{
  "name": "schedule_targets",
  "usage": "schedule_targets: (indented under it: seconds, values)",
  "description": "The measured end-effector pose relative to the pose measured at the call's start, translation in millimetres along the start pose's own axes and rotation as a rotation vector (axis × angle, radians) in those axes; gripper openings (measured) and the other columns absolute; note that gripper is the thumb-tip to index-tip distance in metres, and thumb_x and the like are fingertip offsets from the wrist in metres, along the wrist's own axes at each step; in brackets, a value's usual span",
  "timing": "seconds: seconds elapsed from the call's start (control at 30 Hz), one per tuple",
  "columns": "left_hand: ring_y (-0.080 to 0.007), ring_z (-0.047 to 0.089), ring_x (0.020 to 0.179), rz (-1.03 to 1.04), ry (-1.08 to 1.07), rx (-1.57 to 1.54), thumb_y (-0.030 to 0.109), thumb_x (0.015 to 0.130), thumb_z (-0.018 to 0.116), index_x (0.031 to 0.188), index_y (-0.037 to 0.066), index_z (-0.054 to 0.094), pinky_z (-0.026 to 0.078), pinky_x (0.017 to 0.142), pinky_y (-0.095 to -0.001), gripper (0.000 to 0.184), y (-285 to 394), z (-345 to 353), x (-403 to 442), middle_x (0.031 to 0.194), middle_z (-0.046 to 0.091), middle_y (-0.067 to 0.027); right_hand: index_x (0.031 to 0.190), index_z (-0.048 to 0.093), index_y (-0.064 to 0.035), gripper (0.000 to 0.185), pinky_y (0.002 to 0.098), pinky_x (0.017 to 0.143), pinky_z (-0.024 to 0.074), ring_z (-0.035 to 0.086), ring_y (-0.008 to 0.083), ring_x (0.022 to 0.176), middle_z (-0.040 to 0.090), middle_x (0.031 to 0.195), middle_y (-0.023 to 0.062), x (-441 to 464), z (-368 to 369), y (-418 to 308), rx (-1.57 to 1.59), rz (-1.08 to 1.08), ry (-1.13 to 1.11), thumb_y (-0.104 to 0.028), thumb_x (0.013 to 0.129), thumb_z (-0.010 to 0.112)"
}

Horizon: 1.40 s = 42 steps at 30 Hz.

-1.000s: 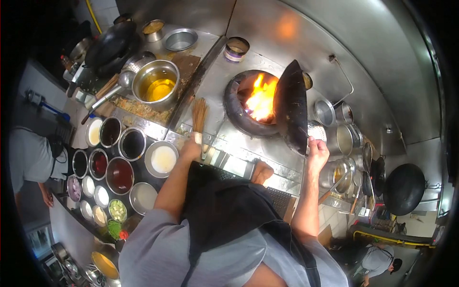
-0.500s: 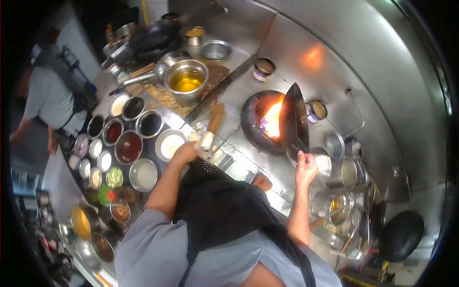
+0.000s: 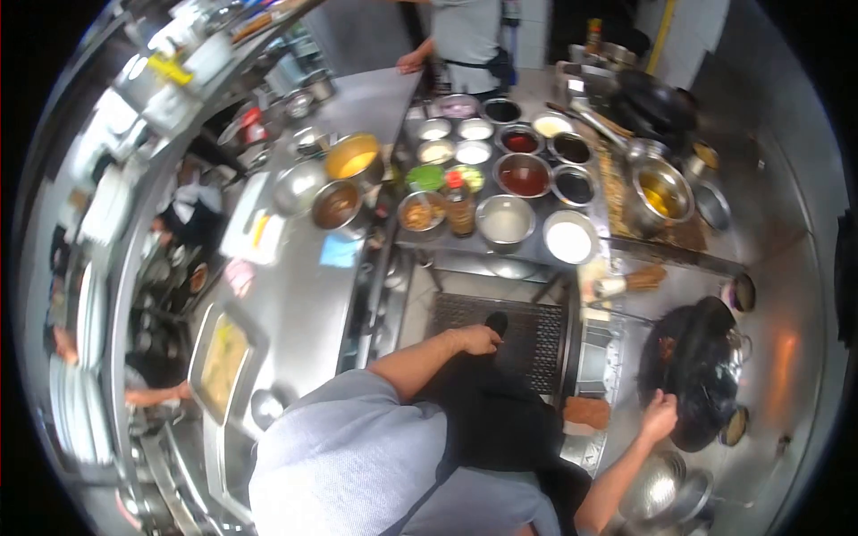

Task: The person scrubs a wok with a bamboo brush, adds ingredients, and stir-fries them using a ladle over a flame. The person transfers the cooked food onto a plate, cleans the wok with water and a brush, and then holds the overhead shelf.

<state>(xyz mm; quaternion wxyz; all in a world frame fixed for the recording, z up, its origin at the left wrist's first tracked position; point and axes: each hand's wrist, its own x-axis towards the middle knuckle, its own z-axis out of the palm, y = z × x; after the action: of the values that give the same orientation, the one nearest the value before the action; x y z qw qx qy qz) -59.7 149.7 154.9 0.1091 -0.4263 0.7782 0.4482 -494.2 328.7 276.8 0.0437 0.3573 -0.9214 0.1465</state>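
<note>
My right hand (image 3: 660, 416) is closed on the near edge of a dark wok (image 3: 702, 384), which leans over the round burner (image 3: 660, 348). No flame shows there. My left hand (image 3: 477, 339) hangs in front of the black apron, above the perforated floor mat (image 3: 527, 335), with its fingers curled; whether anything is in it is too small to tell. A bamboo brush (image 3: 636, 280) lies by the stove's left edge, away from both hands. Bowls of sauces, among them a white one (image 3: 569, 238) and a red one (image 3: 523, 175), stand beyond my left hand.
A pot of yellow oil (image 3: 660, 191) stands at the upper right. Left is a steel counter (image 3: 308, 304) with a tray (image 3: 221, 362) and an orange-filled pot (image 3: 354, 159). A co-worker (image 3: 466, 45) stands behind the bowls; another person's arm (image 3: 159, 394) reaches in at left.
The view has swung left, bringing the counter and plates in. My left hand has let go of the brush and moved back by the apron. My right hand still holds the wok; the flame is out of sight.
</note>
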Motion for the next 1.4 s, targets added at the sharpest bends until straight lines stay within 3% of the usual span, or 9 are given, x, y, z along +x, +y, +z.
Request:
schedule_targets:
  seconds: [0.23,0.4,0.47,0.53,0.67,0.77,0.9,1.1,1.4]
  values:
    - [-0.0291,0.066,0.097,-0.111,0.109,0.037,0.027,0.086,0.061,0.108,0.006,0.068,0.051,0.087,-0.0399,0.031,-137.5,71.6,-103.1,0.1,0.069,-0.0156,0.096,0.065,-0.0078,0.029,0.0496,0.073,0.049,0.064,0.0402,0.084,0.069,0.089,0.0174,17.7,23.5,3.5,-0.073,0.112,-0.03,-0.036,0.091,0.061]
    - [-0.0332,0.066,0.076,-0.329,-0.458,0.249,0.01,0.065,0.068,0.095,0.004,0.069,0.055,0.072,-0.0444,0.03,-290.7,179.1,-105.1,0.091,0.069,-0.0154,0.102,0.067,-0.0054,0.019,0.0435,0.081,0.049,0.062,0.0331,0.095,0.067,0.102,0.0124,-11.4,39.9,-15.5,0.185,-0.2,0.663,-0.019,0.09,0.063]
    - [-0.0311,0.066,0.069,-0.405,-1.1,0.293,0.001,0.056,0.071,0.093,0.005,0.069,0.057,0.068,-0.0452,0.037,-297.3,184.7,-104.4,0.088,0.069,-0.0138,0.103,0.065,0.0023,0.017,0.0424,0.082,0.0489,0.062,0.0348,0.089,0.065,0.099,0.0199,-55.3,57.1,-50.2,0.627,-0.264,0.513,-0.009,0.09,0.06]
    - [-0.0221,0.067,0.074,-0.377,-0.658,0.16,0.009,0.068,0.068,0.096,0.008,0.07,0.055,0.061,-0.0352,0.028,-319.2,189.6,-125.9,0.087,0.069,-0.0089,0.104,0.064,0.0001,0.02,0.0397,0.081,0.0495,0.064,0.0275,0.091,0.066,0.096,0.0142,-107.0,33.8,-120.7,0.157,0.252,-0.331,-0.015,0.095,0.056]
    - [-0.0225,0.069,0.071,-0.033,-0.527,0.354,0.01,0.077,0.062,0.109,0.009,0.067,0.056,0.051,-0.0358,0.033,-232.3,100.6,-149.3,0.095,0.068,-0.0124,0.109,0.064,-0.0048,0.027,0.0387,0.079,0.0512,0.064,0.0252,0.089,0.066,0.094,0.0102,-193.6,244.2,-65.5,0.978,-0.243,-0.778,-0.026,0.095,0.057]
    - [-0.0343,0.065,0.091,-0.006,-0.291,0.51,0.017,0.057,0.075,0.087,0.004,0.069,0.053,0.075,-0.0449,0.033,-218.3,87.9,-113.8,0.093,0.068,-0.017,0.117,0.057,-0.0028,0.033,0.04,0.085,0.0505,0.061,0.0255,0.097,0.063,0.105,0.0138,-229.9,315.5,-17.6,1.216,0.843,-1.079,-0.022,0.09,0.06]
    - [-0.0325,0.062,0.1,0.09,-0.018,0.393,0.026,0.092,0.049,0.097,0.003,0.065,0.05,0.089,-0.0399,0.028,-154.9,54.4,-95.6,0.108,0.066,-0.0139,0.143,0.033,-0.0006,0.084,0.048,0.097,0.0467,0.051,0.0321,0.122,0.049,0.132,0.0224,-251.9,399.0,136.0,0.192,-0.351,-0.735,-0.014,0.072,0.075]
    - [-0.0365,0.063,0.094,0.053,0.108,0.024,0.026,0.085,0.053,0.092,0.004,0.068,0.05,0.085,-0.0419,0.028,-111.6,65.4,-101.3,0.095,0.068,-0.0152,0.142,0.035,-0.0018,0.078,0.0472,0.097,0.0468,0.052,0.0317,0.122,0.05,0.133,0.021,-261.0,383.6,134.3,1.083,0.976,-0.857,-0.018,0.075,0.071]
    - [-0.0308,0.066,0.09,0.326,-0.271,0.606,0.027,0.063,0.069,0.08,0.006,0.07,0.053,0.078,-0.0429,0.027,-223.4,87.1,-143.9,0.089,0.069,-0.0141,0.141,0.038,-0.0037,0.07,0.046,0.097,0.0469,0.053,0.0309,0.121,0.051,0.133,0.019,-263.8,391.1,118.7,1.587,1.213,-0.708,-0.023,0.08,0.066]
